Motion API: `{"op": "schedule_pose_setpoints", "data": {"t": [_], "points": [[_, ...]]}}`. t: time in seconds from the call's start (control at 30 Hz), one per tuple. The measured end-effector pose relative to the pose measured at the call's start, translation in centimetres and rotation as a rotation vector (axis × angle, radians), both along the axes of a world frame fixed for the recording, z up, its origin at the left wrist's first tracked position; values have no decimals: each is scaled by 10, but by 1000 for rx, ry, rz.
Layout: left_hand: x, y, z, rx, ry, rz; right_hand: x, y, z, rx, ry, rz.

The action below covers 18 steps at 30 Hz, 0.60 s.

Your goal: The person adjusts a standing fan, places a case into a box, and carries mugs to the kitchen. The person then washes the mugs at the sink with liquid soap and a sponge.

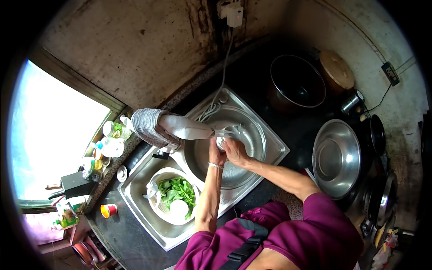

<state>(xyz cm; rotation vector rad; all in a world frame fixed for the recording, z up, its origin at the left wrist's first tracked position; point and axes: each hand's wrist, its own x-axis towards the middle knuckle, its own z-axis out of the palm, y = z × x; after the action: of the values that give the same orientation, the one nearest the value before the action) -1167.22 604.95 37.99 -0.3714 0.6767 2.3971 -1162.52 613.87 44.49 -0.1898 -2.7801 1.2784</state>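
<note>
Both of my hands meet over the round sink basin (263, 155), at the outlet end of the tap. My left hand (218, 154), with a light bracelet at the wrist, is closed around a small whitish, shiny round thing (220, 143). From the other side, my right hand (236, 151) presses its bent fingers against the same thing. Its exact kind is hard to make out between the fingers. The tap's pale sleeve (186, 128) points at my hands, with a grey cloth (147, 127) wrapped around its base. A clear stream runs from the sleeve's end past my fingers.
In the left basin, a white colander (155, 207) holds green leaves (177, 191) and a white round item (179, 209). A steel bowl (336, 157) and dark pot (297, 81) stand right. A red-yellow cup (108, 210) sits left. A cable (225, 63) hangs behind the sink.
</note>
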Motion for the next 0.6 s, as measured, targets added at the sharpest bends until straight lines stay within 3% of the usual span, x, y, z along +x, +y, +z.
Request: {"op": "schedule_pose_setpoints", "data": {"t": [0.03,0.1,0.13,0.17,0.23,0.3,0.37,0.4,0.43,0.5,0.53,0.6], "points": [[-7,-6,-15,8,45,-28,4,7,-4,1,-3,0],[-15,-13,7,-73,114,-126,9,28,-13,66,419,314],[-18,-18,16,-142,81,-176,2,48,-17,251,489,535],[-19,-22,18,-142,80,-176,-6,65,-11,252,488,535],[-22,-26,20,-116,36,-336,-28,94,7,794,734,1014],[-19,-23,31,-205,11,-372,-38,100,13,906,747,1098],[-16,-16,40,-231,28,-213,-38,94,19,817,787,957],[-18,-14,38,-217,43,-148,-25,82,14,726,695,766],[-21,-13,35,-211,47,-147,-9,65,1,733,696,768],[-25,-12,26,-395,101,-51,11,36,-29,13,302,250],[-22,-11,23,-354,125,13,11,30,-33,12,299,255],[-18,-8,13,-385,190,71,12,18,-29,-580,-375,74]]}}
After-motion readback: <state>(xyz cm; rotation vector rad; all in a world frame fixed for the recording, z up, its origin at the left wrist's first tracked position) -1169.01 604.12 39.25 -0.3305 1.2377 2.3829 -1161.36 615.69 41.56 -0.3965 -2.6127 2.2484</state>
